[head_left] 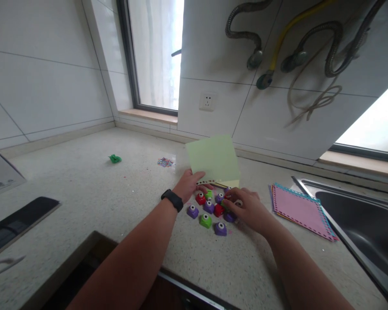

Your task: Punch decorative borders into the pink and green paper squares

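Observation:
My left hand (pixel 189 185), with a black band on its wrist, is closed on the lower left edge of a pale green sheet of paper (pixel 213 159). The sheet is tilted up, with a row of small punched shapes along its near edge. My right hand (pixel 244 204) has its thumb and fingers curled round a craft punch (pixel 226 196) at the right of the group, mostly hidden by the fingers. Several more purple, red and green punches stand close by, among them a purple punch (pixel 220 229), a green punch (pixel 206 221) and a red punch (pixel 200 198).
Pink and blue sheets with punched edges (pixel 300 211) lie at the right, beside a sink (pixel 358 224). Colourful paper bits (pixel 165 162) and a green crumpled piece (pixel 115 159) lie farther back. A dark phone-like device (pixel 19 221) and a white box (pixel 1 176) are at left.

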Motion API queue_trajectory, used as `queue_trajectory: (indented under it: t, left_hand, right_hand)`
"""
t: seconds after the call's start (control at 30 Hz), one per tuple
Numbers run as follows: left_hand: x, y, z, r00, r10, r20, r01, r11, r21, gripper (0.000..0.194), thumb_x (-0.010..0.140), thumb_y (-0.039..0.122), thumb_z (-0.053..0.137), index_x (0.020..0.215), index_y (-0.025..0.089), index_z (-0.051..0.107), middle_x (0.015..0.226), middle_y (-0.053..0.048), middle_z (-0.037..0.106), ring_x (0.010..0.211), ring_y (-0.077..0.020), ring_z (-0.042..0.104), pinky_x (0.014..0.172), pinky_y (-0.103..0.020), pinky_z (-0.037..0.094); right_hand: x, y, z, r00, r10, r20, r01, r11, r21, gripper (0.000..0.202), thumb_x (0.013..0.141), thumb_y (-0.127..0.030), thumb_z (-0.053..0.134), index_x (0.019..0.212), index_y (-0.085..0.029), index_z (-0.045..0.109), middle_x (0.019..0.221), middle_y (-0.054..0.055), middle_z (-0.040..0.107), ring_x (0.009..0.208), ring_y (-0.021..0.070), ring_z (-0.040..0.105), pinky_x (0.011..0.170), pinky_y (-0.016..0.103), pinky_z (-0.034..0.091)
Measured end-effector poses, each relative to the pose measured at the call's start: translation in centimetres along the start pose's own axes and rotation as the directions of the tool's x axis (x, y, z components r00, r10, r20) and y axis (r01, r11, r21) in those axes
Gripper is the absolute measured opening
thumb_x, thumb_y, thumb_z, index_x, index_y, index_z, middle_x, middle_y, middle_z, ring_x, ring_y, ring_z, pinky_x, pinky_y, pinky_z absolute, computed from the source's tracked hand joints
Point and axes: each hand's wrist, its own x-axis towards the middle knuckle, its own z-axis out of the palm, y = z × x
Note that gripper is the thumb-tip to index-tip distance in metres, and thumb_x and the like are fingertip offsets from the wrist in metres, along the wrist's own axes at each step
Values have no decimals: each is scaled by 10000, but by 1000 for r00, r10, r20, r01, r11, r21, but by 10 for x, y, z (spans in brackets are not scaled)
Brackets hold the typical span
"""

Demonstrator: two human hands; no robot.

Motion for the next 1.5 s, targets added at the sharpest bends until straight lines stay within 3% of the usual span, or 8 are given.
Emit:
queue_trajectory:
  t: [0.13, 0.43, 0.6, 0.7, 0.8, 1.0, 1.13, 1.5]
  left_hand:
    - [0, -1, -1, 1000, -9, 29, 10, 1000, -16, 300, 857, 278, 614, 1103, 106, 635, 914, -121, 751, 577, -158, 708, 440, -203, 513]
    - [2, -2, -1, 999, -22, 26, 22, 1000, -9, 286, 854, 281, 621, 1078, 106, 651, 917, -118, 751, 564, -155, 696, 440, -220, 509]
    - [1, -2, -1, 999, -5, 34, 5, 1000, -9, 253, 871, 261, 589, 1058, 101, 649, 904, -114, 749, 556, -149, 690, 437, -218, 504]
    - [0, -1, 0, 999, -15, 36, 16, 1000, -1, 269, 868, 260, 591, 1081, 108, 647, 912, -111, 750, 553, -147, 685, 438, -222, 500]
    - [-2, 0, 0, 998, -29, 53, 28, 1000, 10, 280, 860, 270, 600, 1085, 113, 650, 924, -114, 750, 546, -145, 678, 436, -225, 495]
    - [-4, 0, 1, 994, -59, 90, 56, 998, 28, 281, 837, 287, 627, 1061, 121, 657, 789, -88, 745, 534, -167, 671, 432, -245, 489]
    - [-5, -1, 2, 991, -101, 89, 92, 991, 102, 244, 843, 323, 625, 990, 131, 659, 691, -78, 722, 492, -161, 646, 407, -231, 440]
    - [-6, -2, 2, 986, -108, 123, 92, 988, 125, 219, 850, 343, 643, 926, 138, 649, 749, -86, 729, 530, -158, 662, 434, -235, 482]
  right_hand:
    - [0, -2, 1, 999, -21, 43, 22, 999, -36, 327, 920, -507, 536, 820, -225, 667, 829, 63, 675, 838, 251, 592, 876, 441, 337]
    - [1, -5, 1, 991, -99, 92, 110, 985, -130, 309, 956, -414, 481, 856, -237, 714, 827, 74, 708, 895, 273, 589, 846, 422, 324]
    - [2, -1, 2, 997, -82, -10, 80, 988, -132, 273, 925, -394, 512, 829, -232, 710, 798, 64, 706, 862, 263, 594, 832, 412, 346]
    - [5, 5, 2, 990, 0, -141, -6, 999, -37, 300, 916, -414, 499, 813, -221, 704, 766, 68, 693, 798, 256, 602, 768, 387, 381]
    - [7, 10, 1, 957, 152, -248, -101, 973, 205, 272, 891, -410, 503, 868, -211, 687, 790, 62, 702, 759, 244, 615, 704, 358, 409]
    - [7, 7, -3, 910, 281, -305, -42, 794, 606, 309, 907, -400, 430, 856, -201, 662, 749, 51, 686, 750, 229, 589, 692, 336, 424]
    - [7, 4, -2, 904, 293, -313, -23, 761, 648, 374, 922, -489, 468, 747, -206, 637, 682, 26, 626, 691, 206, 531, 657, 322, 399]
    - [7, 2, 0, 888, 337, -312, -31, 721, 692, 274, 867, -445, 601, 754, -197, 634, 684, -4, 570, 688, 177, 506, 653, 295, 385]
